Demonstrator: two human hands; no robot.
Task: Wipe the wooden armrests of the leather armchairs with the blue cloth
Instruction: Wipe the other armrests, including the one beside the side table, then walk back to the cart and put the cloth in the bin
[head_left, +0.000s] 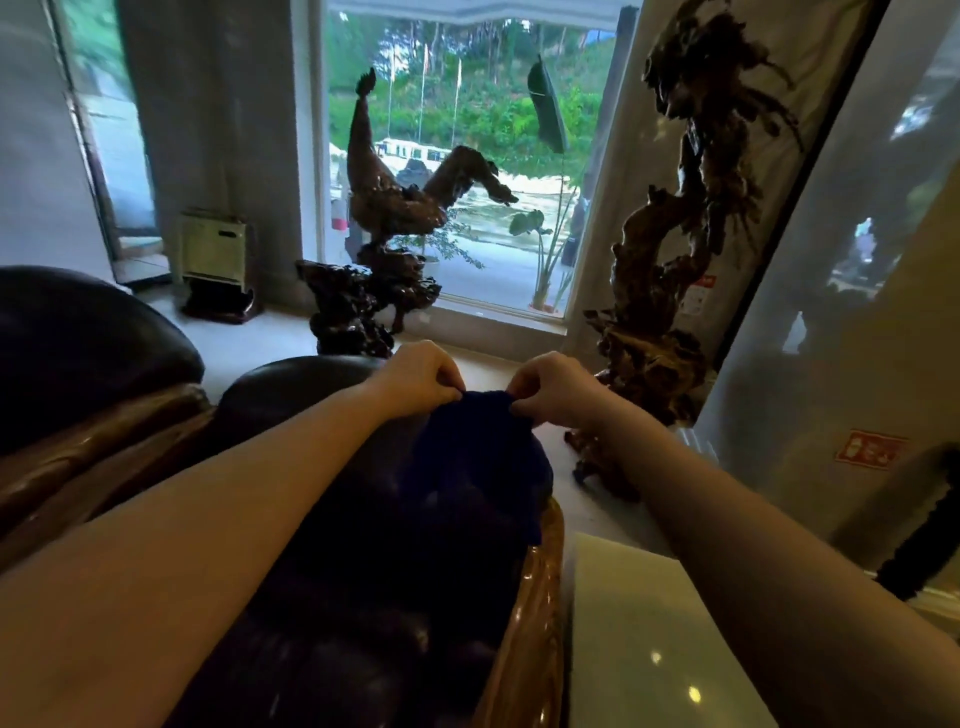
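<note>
Grip: both your hands are pinched shut on the top edge of the blue cloth (483, 457). Left hand (421, 379) holds the left corner between thumb and fingertips, right hand (556, 387) holds the right corner the same way, knuckles facing the window (467, 171). The two hands sit near each other with a short stretch of cloth edge between them.

The cloth hangs down from your hands and drapes over the dark leather seat back of the armchair (322, 545) directly under you. Cloth and leather are both very dark, so where the lower edge of the cloth ends is hard to tell.

The glossy wooden armrest (535, 623) runs along the right side of that chair, below your right forearm; the cloth's lower right part reaches about to its upper end, contact unclear. A second armchair (78, 348) sits to the left, with its own wooden armrest (104, 452) between the two chairs.

Behind the chairs, two dark carved wood sculptures: a rooster-like one (384, 218) in front of the window and a taller gnarled one (675, 260) to the right. A pale shiny tabletop (649, 649) lies just right of the near armrest.
</note>
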